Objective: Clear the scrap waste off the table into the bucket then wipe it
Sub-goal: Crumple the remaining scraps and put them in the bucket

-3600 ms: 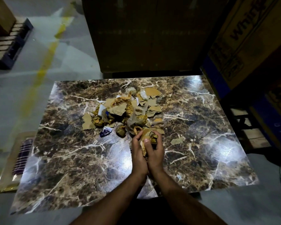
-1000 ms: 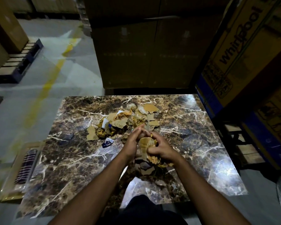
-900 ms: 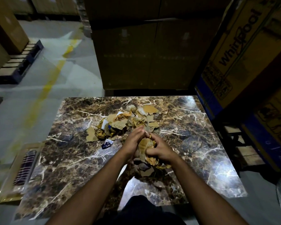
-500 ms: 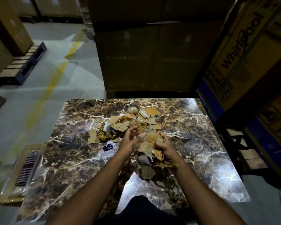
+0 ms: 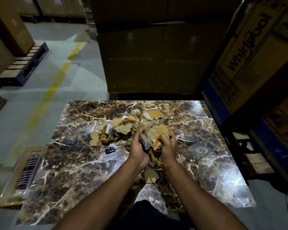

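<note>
Clutching a scrap bundle (image 5: 154, 137) between them, your left hand (image 5: 138, 146) and right hand (image 5: 167, 146) curl round it, just beside the remaining scrap pile (image 5: 125, 126) on the marble table (image 5: 73, 163).

Far right: tall cardboard carton (image 5: 249, 52) printed with the brand "Whirlpool" in dark letters running up its face. No other text is legible.
</note>
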### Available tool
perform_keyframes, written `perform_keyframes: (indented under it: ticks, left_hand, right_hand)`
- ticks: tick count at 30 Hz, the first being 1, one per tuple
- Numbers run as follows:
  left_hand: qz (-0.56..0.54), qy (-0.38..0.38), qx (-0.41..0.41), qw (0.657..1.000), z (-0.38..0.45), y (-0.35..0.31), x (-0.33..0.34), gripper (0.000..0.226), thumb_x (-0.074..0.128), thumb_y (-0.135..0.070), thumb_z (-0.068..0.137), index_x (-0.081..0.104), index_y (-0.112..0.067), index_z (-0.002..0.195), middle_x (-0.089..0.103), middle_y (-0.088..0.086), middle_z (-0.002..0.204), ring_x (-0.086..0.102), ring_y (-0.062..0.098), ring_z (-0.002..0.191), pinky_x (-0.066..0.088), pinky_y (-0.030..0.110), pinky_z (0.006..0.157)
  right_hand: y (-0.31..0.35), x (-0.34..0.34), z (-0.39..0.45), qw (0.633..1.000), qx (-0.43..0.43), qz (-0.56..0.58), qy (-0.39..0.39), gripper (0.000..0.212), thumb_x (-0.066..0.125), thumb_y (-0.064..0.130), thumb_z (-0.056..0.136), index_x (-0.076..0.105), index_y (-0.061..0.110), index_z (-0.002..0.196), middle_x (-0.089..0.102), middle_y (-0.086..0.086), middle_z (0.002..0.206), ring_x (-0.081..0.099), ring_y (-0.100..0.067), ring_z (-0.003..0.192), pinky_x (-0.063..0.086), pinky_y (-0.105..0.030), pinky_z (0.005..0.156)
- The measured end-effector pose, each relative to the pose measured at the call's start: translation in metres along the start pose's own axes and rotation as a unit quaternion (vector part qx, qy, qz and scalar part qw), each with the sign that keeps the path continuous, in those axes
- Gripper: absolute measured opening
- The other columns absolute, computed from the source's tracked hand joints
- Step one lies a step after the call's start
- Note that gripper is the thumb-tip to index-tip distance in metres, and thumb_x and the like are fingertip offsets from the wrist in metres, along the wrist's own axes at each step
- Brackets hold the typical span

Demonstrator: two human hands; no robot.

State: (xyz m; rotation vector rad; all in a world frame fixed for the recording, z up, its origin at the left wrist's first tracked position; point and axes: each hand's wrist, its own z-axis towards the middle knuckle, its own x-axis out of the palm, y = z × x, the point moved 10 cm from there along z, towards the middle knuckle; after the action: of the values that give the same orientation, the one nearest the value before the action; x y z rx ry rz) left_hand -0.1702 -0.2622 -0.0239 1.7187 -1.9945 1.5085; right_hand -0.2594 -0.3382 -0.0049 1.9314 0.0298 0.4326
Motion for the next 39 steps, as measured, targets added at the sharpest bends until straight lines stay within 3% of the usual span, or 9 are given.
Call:
perform_keyframes:
  ticks: [3, 7, 10, 13, 17, 21, 27, 33, 39]
  left_hand:
    - [-0.012, -0.033, 0.038, 0.999, -0.002, -0.007, 0.005, 0.045, 0.051, -0.05, 0.098, 0.073, -0.011, 0.093, 0.074, 0.013, 0.094, 0.07, 0.03, 0.089, 0.054, 0.043, 0.086]
    - [-0.08, -0.035, 0.03, 0.996, -0.005, -0.007, 0.015, 0.05, 0.04, -0.044, 0.104, 0.074, -0.01, 0.093, 0.076, 0.012, 0.087, 0.074, 0.028, 0.075, 0.06, 0.036, 0.072]
    - [-0.131, -0.064, 0.039, 0.988, -0.008, -0.01, 0.009, 0.055, 0.038, -0.047, 0.104, 0.075, -0.009, 0.089, 0.076, 0.011, 0.08, 0.074, 0.026, 0.068, 0.06, 0.031, 0.063]
    - [-0.159, -0.074, 0.061, 0.983, -0.013, -0.009, 0.005, 0.062, 0.037, -0.046, 0.104, 0.081, -0.011, 0.078, 0.076, 0.01, 0.08, 0.074, 0.024, 0.067, 0.06, 0.03, 0.061]
    - [-0.216, -0.109, 0.107, 0.964, -0.03, -0.013, -0.017, 0.065, 0.034, -0.045, 0.105, 0.082, -0.012, 0.077, 0.076, 0.009, 0.087, 0.075, 0.023, 0.073, 0.061, 0.03, 0.064]
    - [-0.268, -0.146, 0.165, 0.938, -0.058, -0.027, -0.052, 0.068, 0.031, -0.045, 0.104, 0.082, -0.009, 0.078, 0.076, 0.012, 0.088, 0.075, 0.026, 0.075, 0.062, 0.031, 0.063]
    - [-0.275, -0.255, 0.269, 0.887, -0.143, -0.052, -0.127, 0.055, 0.031, -0.038, 0.105, 0.076, -0.007, 0.098, 0.075, 0.015, 0.102, 0.073, 0.029, 0.091, 0.055, 0.038, 0.09]
    - [-0.318, -0.356, 0.345, 0.808, -0.247, -0.058, -0.211, 0.052, 0.04, -0.042, 0.104, 0.068, -0.004, 0.125, 0.071, 0.017, 0.12, 0.067, 0.034, 0.113, 0.051, 0.044, 0.101]
    - [-0.4, -0.47, 0.379, 0.69, -0.364, -0.043, -0.345, 0.047, 0.05, -0.043, 0.09, 0.073, -0.005, 0.104, 0.073, 0.019, 0.111, 0.07, 0.036, 0.096, 0.056, 0.05, 0.093]
  right_hand:
    - [0.004, 0.009, -0.007, 0.998, -0.035, -0.045, 0.024, 0.048, 0.064, 0.029, 0.067, 0.06, 0.038, 0.114, 0.061, -0.022, 0.127, 0.063, -0.028, 0.1, 0.055, -0.032, 0.075]
    - [0.007, 0.019, -0.013, 0.995, -0.041, -0.058, 0.07, 0.062, 0.057, 0.025, 0.066, 0.048, 0.025, 0.127, 0.06, -0.006, 0.101, 0.062, -0.011, 0.076, 0.049, -0.012, 0.056]
    - [0.007, 0.027, -0.021, 0.99, -0.051, -0.096, 0.093, 0.056, 0.063, 0.036, 0.062, 0.053, 0.032, 0.116, 0.061, -0.001, 0.109, 0.062, -0.016, 0.092, 0.053, -0.017, 0.071]
    - [-0.002, 0.028, -0.028, 0.992, -0.043, -0.084, 0.083, 0.057, 0.061, 0.045, 0.06, 0.058, 0.049, 0.117, 0.059, -0.014, 0.135, 0.06, -0.03, 0.117, 0.051, -0.04, 0.096]
    - [-0.013, 0.04, -0.035, 0.987, -0.04, -0.087, 0.131, 0.055, 0.063, 0.044, 0.061, 0.061, 0.043, 0.116, 0.059, -0.018, 0.136, 0.059, -0.034, 0.119, 0.049, -0.055, 0.102]
    - [-0.023, 0.069, -0.063, 0.969, -0.053, -0.111, 0.215, 0.052, 0.061, 0.044, 0.062, 0.062, 0.043, 0.114, 0.066, -0.008, 0.123, 0.063, -0.027, 0.113, 0.053, -0.038, 0.095]
    - [-0.039, 0.129, -0.144, 0.927, -0.086, -0.106, 0.348, 0.059, 0.057, 0.043, 0.061, 0.056, 0.02, 0.116, 0.063, 0.003, 0.107, 0.062, 0.017, 0.09, 0.046, -0.005, 0.079]
    - [-0.102, 0.176, -0.244, 0.862, -0.119, -0.188, 0.456, 0.05, 0.061, 0.033, 0.064, 0.065, 0.033, 0.114, 0.072, -0.005, 0.109, 0.069, -0.025, 0.101, 0.056, -0.046, 0.089]
    - [-0.195, 0.214, -0.39, 0.79, -0.05, -0.217, 0.571, 0.054, 0.058, 0.031, 0.062, 0.066, 0.017, 0.113, 0.072, -0.008, 0.104, 0.068, -0.019, 0.097, 0.057, -0.04, 0.086]
